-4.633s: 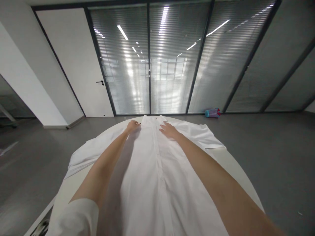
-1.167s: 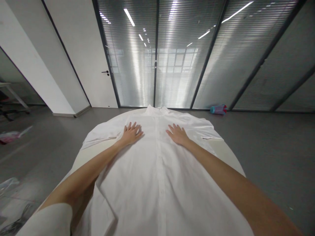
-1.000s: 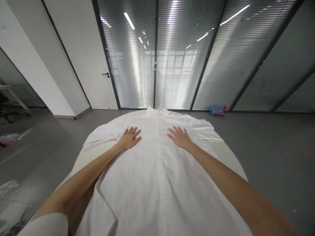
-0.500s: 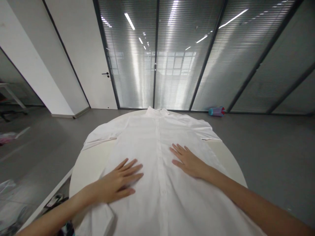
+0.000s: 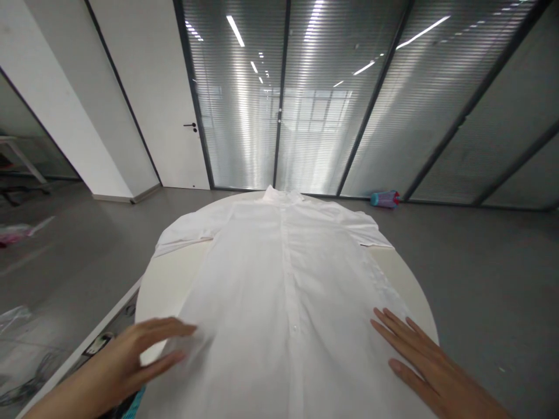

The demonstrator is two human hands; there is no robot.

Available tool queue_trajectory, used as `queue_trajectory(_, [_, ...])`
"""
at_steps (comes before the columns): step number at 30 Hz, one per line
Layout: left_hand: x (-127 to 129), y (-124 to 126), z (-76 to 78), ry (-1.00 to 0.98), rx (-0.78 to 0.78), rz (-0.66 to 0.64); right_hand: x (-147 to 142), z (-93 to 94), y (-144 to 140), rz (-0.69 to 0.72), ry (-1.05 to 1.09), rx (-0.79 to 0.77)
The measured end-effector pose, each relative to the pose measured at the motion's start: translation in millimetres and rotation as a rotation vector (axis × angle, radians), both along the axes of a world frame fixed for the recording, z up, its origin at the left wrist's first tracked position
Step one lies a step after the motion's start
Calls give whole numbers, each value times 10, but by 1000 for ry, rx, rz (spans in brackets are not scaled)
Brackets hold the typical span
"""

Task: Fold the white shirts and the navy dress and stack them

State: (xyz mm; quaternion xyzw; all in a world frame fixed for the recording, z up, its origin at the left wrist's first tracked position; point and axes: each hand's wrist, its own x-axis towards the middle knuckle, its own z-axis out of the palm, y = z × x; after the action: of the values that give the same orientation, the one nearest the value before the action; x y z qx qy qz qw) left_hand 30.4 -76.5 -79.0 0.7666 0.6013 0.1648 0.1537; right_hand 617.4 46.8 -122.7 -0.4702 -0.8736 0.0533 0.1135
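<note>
A white button-front shirt [image 5: 257, 279] lies spread face up, its collar at the far side and its sleeves out to both sides. Under it is a round, pale table [image 5: 174, 279]. My left hand [image 5: 148, 349] is over the shirt's left edge, thumb apart from the fingers, with nothing in it; whether it touches the cloth I cannot tell. On the right, my right hand [image 5: 419, 355] has its fingers stretched out at the shirt's right side, palm down and holding nothing. Soft creases run beside the button strip.
Glass partitions with blinds [image 5: 314, 116] and a white door [image 5: 174, 105] stand beyond the table. A purple and blue bundle [image 5: 385, 199] lies on the floor by the glass. At the lower left are cables [image 5: 30, 384] and clear plastic [image 5: 15, 317].
Both hands have moved apart and back toward me, from the middle of the shirt to its two side edges. Creases on the lower left of the shirt have changed.
</note>
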Motion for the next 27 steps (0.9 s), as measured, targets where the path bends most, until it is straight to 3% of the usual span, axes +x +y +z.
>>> queue_trajectory(3, [391,730,254,26,73,-6,-200,81,90,-2,13,12])
queue_trajectory(5, [610,1235,264,59,123,-36,-362,127,136,9,9,1])
queue_trajectory(8, [755,1842,74,200,174,30,-515,138,154,16,-14,-7])
queue_trajectory(11, [696,2211,-153,325,168,158,-547,122,144,17,-41,-20])
queue_trajectory(14, [583,2394,-272,367,122,195,-558,126,184,13,-47,-32])
queue_trajectory(18, [519,2489,-304,360,105,190,-611,124,328,15,-53,0])
queue_trajectory(24, [548,2442,-254,349,162,175,-567,41,413,28,-36,73])
queue_trajectory(27, [652,2333,-181,346,139,172,-569,108,508,17,-12,56])
